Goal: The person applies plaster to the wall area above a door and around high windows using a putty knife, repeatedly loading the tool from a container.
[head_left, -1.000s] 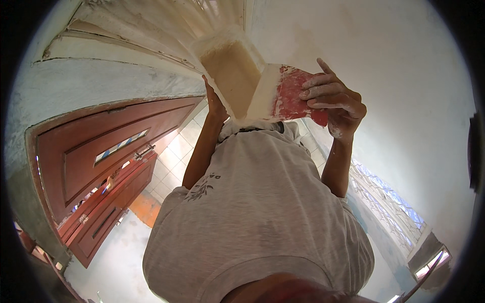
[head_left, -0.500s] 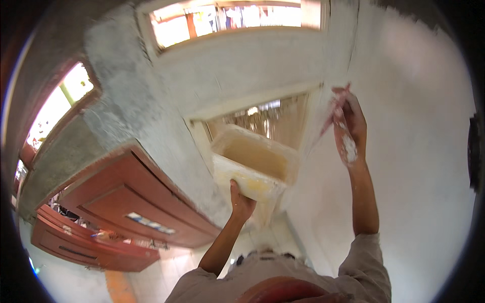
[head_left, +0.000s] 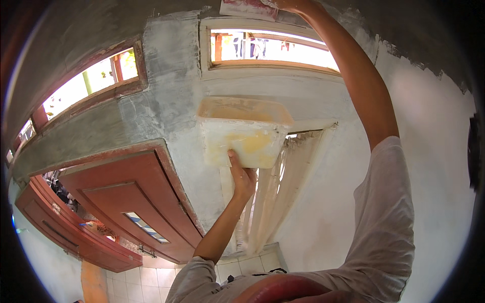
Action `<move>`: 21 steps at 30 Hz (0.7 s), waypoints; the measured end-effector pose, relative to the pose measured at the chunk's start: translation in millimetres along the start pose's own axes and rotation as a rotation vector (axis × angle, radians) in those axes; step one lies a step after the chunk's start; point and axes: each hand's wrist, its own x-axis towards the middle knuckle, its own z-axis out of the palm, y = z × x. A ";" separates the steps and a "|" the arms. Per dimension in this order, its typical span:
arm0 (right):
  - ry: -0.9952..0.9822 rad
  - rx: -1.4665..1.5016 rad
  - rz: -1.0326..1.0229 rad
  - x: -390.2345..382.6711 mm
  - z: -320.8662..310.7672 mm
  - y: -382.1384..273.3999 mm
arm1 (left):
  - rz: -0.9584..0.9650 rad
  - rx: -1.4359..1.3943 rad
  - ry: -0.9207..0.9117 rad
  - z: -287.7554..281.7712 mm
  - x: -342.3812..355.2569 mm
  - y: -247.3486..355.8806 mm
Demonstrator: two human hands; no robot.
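My left hand [head_left: 242, 179] grips a white plastic tub [head_left: 247, 141] from below, its thumb on the near side. The tub is smeared with yellowish and white residue; its contents are barely visible. My right arm reaches up to the top edge of the view, where my right hand [head_left: 288, 6] holds a wide putty knife [head_left: 242, 8], red and coated in white, against the grey upper wall [head_left: 177, 15] just above a narrow transom window [head_left: 268, 48]. My right hand's fingers are partly cut off by the frame's edge.
A second small window [head_left: 91, 78] sits at upper left above red wooden doors [head_left: 108, 177], one panel with a small glazed strip. A pale curtain [head_left: 298, 177] hangs behind the tub. A smooth white wall [head_left: 429, 166] is at right; floor tiles [head_left: 146, 278] show below.
The view has swung up toward the upper wall. My right hand has moved from beside the tub up to above the transom with the putty knife. My left hand has kept hold of the tub.
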 end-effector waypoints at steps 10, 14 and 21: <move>0.408 -0.198 0.065 33.6 -42.0 43.2 | 0.040 0.084 0.055 -6.3 6.0 -9.6; -0.044 0.251 0.063 -2.9 -30.1 -21.9 | 0.097 0.148 0.060 -13.7 8.6 -16.3; 0.261 0.244 -0.073 0.7 -10.3 55.7 | 0.114 0.173 0.130 2.4 13.7 -26.2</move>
